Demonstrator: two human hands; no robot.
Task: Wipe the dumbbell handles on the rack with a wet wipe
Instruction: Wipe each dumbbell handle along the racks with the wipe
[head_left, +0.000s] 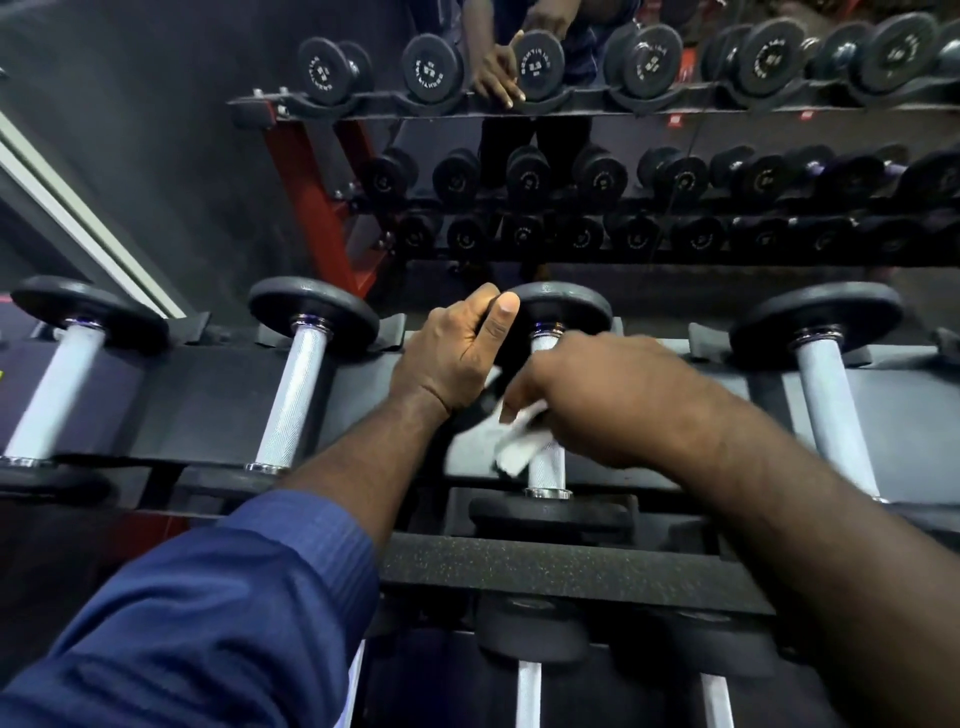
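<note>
Several dumbbells lie on the top shelf of the rack (208, 395), each with a knurled silver handle and black end plates. My right hand (587, 389) holds a white wet wipe (519, 447) wrapped around the handle (546, 467) of the middle dumbbell. My left hand (457, 358) grips the far black plate (566, 306) of that same dumbbell, thumb up along its edge. Most of this handle is hidden under my right hand and the wipe.
Neighbouring handles lie to the left (298, 395) and right (831, 405). A lower shelf (571, 571) holds more dumbbells (527, 691). A mirror behind the rack reflects the dumbbell rows (649, 57) and a person's hand. A red rack leg (322, 197) shows in the mirror.
</note>
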